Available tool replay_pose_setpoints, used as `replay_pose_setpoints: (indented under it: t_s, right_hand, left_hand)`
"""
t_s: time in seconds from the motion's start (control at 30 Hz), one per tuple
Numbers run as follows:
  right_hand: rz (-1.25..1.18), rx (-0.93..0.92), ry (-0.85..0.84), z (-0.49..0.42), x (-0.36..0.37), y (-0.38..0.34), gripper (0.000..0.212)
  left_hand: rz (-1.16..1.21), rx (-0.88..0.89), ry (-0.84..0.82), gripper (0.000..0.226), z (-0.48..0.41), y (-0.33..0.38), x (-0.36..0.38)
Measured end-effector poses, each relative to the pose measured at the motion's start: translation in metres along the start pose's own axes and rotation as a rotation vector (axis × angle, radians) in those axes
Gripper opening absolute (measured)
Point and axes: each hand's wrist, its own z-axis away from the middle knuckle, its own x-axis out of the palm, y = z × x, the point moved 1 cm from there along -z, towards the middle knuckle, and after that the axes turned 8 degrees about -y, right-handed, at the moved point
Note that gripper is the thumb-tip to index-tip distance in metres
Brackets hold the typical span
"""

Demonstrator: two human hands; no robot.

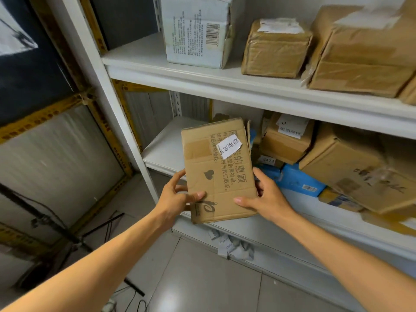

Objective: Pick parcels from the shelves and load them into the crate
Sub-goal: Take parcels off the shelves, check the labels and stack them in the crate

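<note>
Gripping the cardboard parcel [219, 170] at its lower corners, left hand [177, 195] and right hand [267, 195] clamped their fingers [198, 195] on it, before the middle shelf's [166, 152] front edge.

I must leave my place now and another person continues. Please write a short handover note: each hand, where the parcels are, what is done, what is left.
Left hand: grips the lower left edge of the cardboard parcel, thumb on its front.
Right hand: grips the lower right edge, likewise.
Parcel: held upright in front of the lower shelf.
Done: this one parcel is picked.
Left: load it into the crate, which is not in view, so its contents cannot be told. More parcels wait: a white box and brown boxes on the upper shelf, and a blue packet among others on the lower one.
</note>
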Motion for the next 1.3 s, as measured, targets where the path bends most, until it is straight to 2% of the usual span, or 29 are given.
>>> replay_pose_setpoints:
  t_s: [0.27, 0.43, 0.57, 0.8, 0.97, 1.1, 1.23, 1.3]
  right_hand:
    - [-0.048, 0.129, 0.019, 0.066, -0.003, 0.040, 0.063]
    - [-0.118, 0.246, 0.119, 0.117, -0.003, 0.077, 0.077]
    - [-0.178, 0.344, 0.255, 0.172, -0.009, 0.108, 0.079]
    - [-0.323, 0.448, 0.552, 0.292, -0.025, 0.162, 0.084]
    - [-0.376, 0.479, 0.875, 0.388, -0.036, 0.190, 0.081]
    - [-0.366, 0.539, 1.143, 0.468, -0.042, 0.199, 0.085]
    - [-0.402, 0.589, 1.406, 0.555, -0.029, 0.197, 0.073]
    - [-0.447, 0.615, 1.482, 0.596, -0.012, 0.193, 0.081]
  left_hand:
    - [-0.006, -0.068, -0.115, 0.077, 0.021, -0.048, 0.035]
    - [-0.066, -0.137, -0.229, 0.081, 0.020, -0.070, 0.068]
    - [-0.148, -0.197, -0.352, 0.084, 0.019, -0.091, 0.115]
    - [-0.311, -0.229, -0.659, 0.080, 0.037, -0.129, 0.227]
    - [-0.433, -0.163, -0.898, 0.082, 0.067, -0.147, 0.335]
    - [-0.513, -0.064, -1.111, 0.084, 0.110, -0.165, 0.426]
    - [-0.612, -0.024, -1.346, 0.086, 0.171, -0.192, 0.498]
    - [-0.653, -0.002, -1.473, 0.085, 0.204, -0.208, 0.527]
